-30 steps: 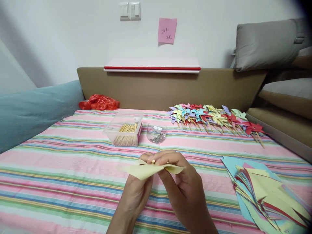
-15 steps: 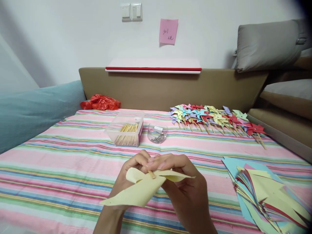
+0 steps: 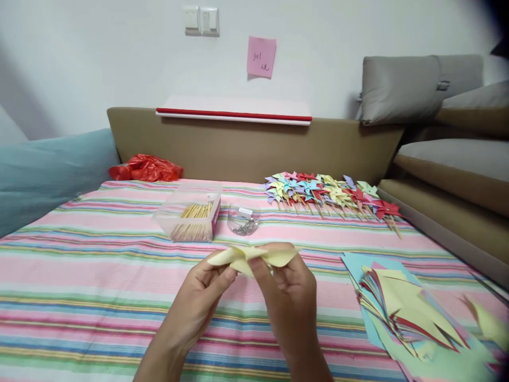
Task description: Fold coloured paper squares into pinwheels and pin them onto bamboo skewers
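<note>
A pale yellow paper pinwheel (image 3: 228, 257) is held up in front of me, its folded blades spreading to both sides. My left hand (image 3: 201, 294) grips its left side, with the thumb against the lower edge. My right hand (image 3: 289, 292) closes on the other side, its thumb pressed near the pinwheel's middle and its fingers behind the paper. The wooden stick seen earlier is hidden now. Beyond my hands stand a clear plastic box (image 3: 165, 218) of wooden sticks (image 3: 194, 220) and a round clear container (image 3: 235, 227) of small metal pins.
Finished pinwheels (image 3: 310, 188) in several colours lie at the back right. Cut coloured paper (image 3: 409, 302) is piled at the right on blue and green sheets. A red plastic bag (image 3: 149, 168) rests at the back left. Grey cushions (image 3: 405, 87) are stacked on the right.
The pinwheel has been tilted, so its blades show edge-on and the stick end is out of sight. My right thumb has come onto its near side. The view has swung right.
</note>
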Motion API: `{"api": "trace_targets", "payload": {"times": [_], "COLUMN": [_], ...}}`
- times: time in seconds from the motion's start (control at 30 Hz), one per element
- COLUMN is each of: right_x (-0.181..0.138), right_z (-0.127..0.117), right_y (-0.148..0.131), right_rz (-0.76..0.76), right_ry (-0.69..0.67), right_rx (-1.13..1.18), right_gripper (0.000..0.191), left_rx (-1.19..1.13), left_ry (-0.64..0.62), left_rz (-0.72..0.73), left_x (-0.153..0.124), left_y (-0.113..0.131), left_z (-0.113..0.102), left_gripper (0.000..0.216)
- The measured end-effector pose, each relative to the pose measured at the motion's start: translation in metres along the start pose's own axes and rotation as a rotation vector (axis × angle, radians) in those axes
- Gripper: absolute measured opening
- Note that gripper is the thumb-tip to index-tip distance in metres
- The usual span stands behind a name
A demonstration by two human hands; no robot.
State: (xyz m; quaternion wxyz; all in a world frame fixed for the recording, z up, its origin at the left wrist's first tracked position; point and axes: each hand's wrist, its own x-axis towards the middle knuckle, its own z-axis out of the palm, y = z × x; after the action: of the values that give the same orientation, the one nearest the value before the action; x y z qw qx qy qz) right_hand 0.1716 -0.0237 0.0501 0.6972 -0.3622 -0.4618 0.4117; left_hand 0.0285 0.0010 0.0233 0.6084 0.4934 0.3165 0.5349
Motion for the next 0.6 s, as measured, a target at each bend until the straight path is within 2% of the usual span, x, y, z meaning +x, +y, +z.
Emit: {"api": "trace_targets", "payload": {"times": [0.13,0.23,0.3,0.37,0.43,0.53,0.6], "right_x": [0.010,0.017,0.021,0.023,0.023,0.017,0.012], "right_z": [-0.002,-0.005,-0.006,-0.008,-0.009,-0.009,-0.007], "right_y": [0.010,0.015,0.018,0.022,0.025,0.033,0.039], "right_rz": [0.106,0.128,0.145,0.167,0.218,0.310,0.313], "right_ry": [0.163,0.189,0.200,0.202,0.118,-0.202,-0.371], "right_rx": [0.082,0.120,0.145,0.123,0.000,-0.222,-0.283], "right_gripper": [0.022,0.026,0.030,0.034,0.037,0.032,0.021], "left_rx": [0.228,0.344,0.368,0.326,0.197,-0.047,-0.124], "left_ry": [-0.073,-0.162,-0.160,-0.050,0.144,0.422,0.503], "left_rz": [-0.076,-0.124,-0.147,-0.144,-0.129,-0.122,-0.152], "left_x": [0.002,0.003,0.005,0.008,0.012,0.016,0.018], "left_y": [0.002,0.006,0.005,0.001,-0.006,-0.017,-0.022], "left_z": [0.002,0.005,0.006,0.005,0.003,0.000,0.000], "left_gripper": [0.022,0.023,0.024,0.024,0.027,0.038,0.043]}}
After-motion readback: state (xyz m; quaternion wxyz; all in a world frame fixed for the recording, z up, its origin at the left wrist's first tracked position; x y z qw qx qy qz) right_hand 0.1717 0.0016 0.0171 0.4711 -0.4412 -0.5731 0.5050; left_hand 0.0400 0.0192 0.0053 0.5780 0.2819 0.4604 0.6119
